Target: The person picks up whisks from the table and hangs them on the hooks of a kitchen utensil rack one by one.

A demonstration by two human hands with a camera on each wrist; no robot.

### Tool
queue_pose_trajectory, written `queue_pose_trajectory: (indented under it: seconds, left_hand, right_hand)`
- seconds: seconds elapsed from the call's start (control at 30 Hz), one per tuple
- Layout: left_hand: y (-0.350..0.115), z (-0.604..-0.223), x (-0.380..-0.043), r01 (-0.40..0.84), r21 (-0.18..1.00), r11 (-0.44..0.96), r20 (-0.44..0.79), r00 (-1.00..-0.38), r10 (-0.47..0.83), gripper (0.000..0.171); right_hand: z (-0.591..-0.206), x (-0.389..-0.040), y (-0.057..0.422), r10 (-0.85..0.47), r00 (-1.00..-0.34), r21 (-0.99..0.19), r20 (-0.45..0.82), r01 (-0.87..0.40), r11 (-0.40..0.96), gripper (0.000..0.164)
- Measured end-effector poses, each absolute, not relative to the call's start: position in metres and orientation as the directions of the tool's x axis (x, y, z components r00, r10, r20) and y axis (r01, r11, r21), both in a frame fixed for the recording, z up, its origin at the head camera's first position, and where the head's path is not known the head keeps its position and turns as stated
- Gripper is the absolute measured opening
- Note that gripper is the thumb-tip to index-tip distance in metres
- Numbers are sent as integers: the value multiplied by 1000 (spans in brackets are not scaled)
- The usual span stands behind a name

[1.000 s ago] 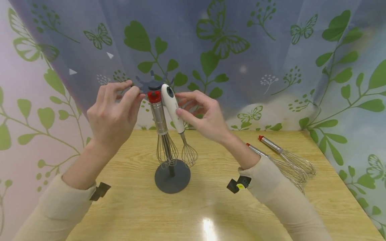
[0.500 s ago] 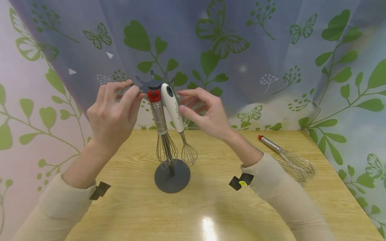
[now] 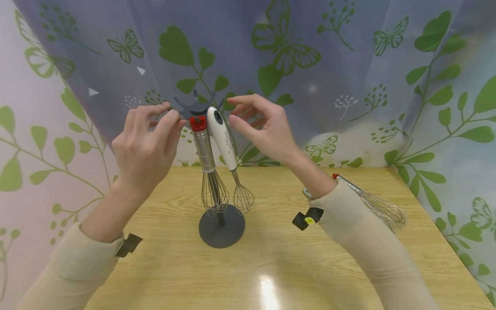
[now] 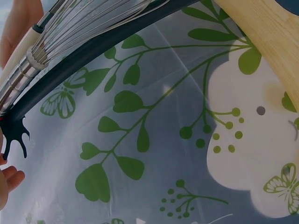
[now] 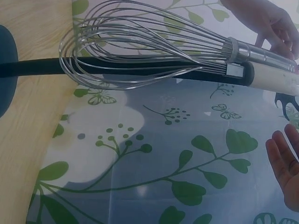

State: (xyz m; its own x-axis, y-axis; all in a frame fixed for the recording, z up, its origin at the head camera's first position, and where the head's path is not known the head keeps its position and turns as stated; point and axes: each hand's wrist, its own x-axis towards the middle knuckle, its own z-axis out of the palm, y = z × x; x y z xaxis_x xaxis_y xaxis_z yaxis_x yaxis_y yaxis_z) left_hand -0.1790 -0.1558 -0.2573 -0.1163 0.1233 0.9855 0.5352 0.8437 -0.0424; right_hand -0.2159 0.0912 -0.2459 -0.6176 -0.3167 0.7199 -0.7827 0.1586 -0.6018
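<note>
A dark grey stand (image 3: 221, 226) with a round base and a ring of hooks on top holds two hanging whisks. One whisk (image 3: 204, 148) has a steel handle with a red end; the other whisk (image 3: 224, 140) has a white handle with a dark oval at its top. My left hand (image 3: 145, 137) pinches a hook at the left of the stand's top, beside the red end. To the right of the white handle my right hand (image 3: 265, 122) is raised with fingers spread and loosely bent, holding nothing. In the right wrist view the wire loops (image 5: 140, 44) overlap the stand's pole.
On the wooden table (image 3: 267, 258), a red-ended whisk (image 3: 381, 209) lies at the right, partly covered by my right sleeve (image 3: 360, 224). A small piece of another object (image 3: 306, 193) shows beside that sleeve. A patterned curtain (image 3: 329, 51) hangs behind the table.
My right hand has come off the white handle and risen beside the stand's top. The left hand and both hanging whisks stay in place.
</note>
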Motion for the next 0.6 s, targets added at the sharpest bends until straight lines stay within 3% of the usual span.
queue_pose_trajectory:
  seconds: [0.27, 0.6]
  left_hand:
    - [-156, -257, -178, 530, -43, 847, 985, -118, 124, 25]
    - [-157, -257, -178, 517, -50, 855, 984, -119, 129, 29]
  right_hand:
    - [-238, -222, 84, -326, -645, -624, 691, -760, 182, 33]
    - [-234, -226, 76, -356, -631, -611, 690, -771, 182, 27]
